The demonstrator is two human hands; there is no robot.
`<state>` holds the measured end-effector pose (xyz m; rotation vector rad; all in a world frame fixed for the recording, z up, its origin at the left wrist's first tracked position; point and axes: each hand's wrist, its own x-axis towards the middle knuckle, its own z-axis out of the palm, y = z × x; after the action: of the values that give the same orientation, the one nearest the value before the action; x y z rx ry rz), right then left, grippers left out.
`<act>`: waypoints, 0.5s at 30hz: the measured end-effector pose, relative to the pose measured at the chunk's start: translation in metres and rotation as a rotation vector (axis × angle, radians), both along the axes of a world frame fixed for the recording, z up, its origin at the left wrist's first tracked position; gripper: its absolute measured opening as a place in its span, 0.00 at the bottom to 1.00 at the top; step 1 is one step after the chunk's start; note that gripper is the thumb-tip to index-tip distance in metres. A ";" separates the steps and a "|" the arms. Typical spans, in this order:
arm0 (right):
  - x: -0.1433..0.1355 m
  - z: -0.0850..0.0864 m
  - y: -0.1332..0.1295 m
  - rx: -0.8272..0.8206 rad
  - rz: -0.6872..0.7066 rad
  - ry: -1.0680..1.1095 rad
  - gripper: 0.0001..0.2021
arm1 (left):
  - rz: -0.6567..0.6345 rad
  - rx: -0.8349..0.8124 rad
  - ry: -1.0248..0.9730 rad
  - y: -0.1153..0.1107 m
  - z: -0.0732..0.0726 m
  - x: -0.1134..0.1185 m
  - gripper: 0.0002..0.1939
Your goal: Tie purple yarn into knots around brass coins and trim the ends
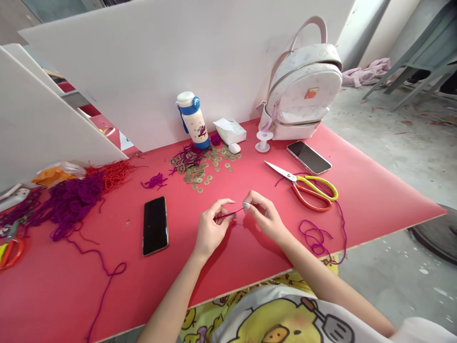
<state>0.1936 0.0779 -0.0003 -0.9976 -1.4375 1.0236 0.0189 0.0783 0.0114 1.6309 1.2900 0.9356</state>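
A short length of purple cord [237,211] is stretched between my two hands over the red table [221,257]. My left hand [213,227] pinches its thicker, knotted-looking part between thumb and fingers. The other end is pinched in the fingertips of my right hand [263,214]. Right of my hands lie scissors [310,190] with one yellow and one red handle, and a loose purple cord [344,228] curls beside them. Beyond my hands is a pile of brass-coloured coins [194,174] with holes, some mixed with purple threads.
A black phone [155,226] lies left, another phone [309,157] at the right. Behind stand a bottle [193,121], a tissue pack [231,131], a white spool [263,142] and a backpack [303,90]. Purple yarn [71,200] and more scissors [12,247] lie far left.
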 end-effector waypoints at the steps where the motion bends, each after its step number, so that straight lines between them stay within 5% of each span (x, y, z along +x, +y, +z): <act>1: 0.000 0.000 0.000 0.010 0.001 0.014 0.16 | -0.009 0.005 0.006 0.000 -0.001 0.000 0.13; 8: -0.004 -0.003 0.002 -0.001 -0.090 -0.002 0.14 | -0.076 0.110 0.114 0.009 -0.010 -0.008 0.07; 12: 0.008 -0.003 0.001 0.053 -0.166 -0.155 0.12 | -0.118 0.229 0.339 0.003 -0.003 -0.017 0.16; 15: 0.027 -0.002 -0.008 0.054 -0.098 -0.385 0.06 | -0.138 0.275 0.468 -0.016 0.001 -0.024 0.19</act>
<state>0.2208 0.0701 -0.0023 -1.2602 -1.6977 0.7421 -0.0051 0.0626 0.0129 2.2196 1.3708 0.6905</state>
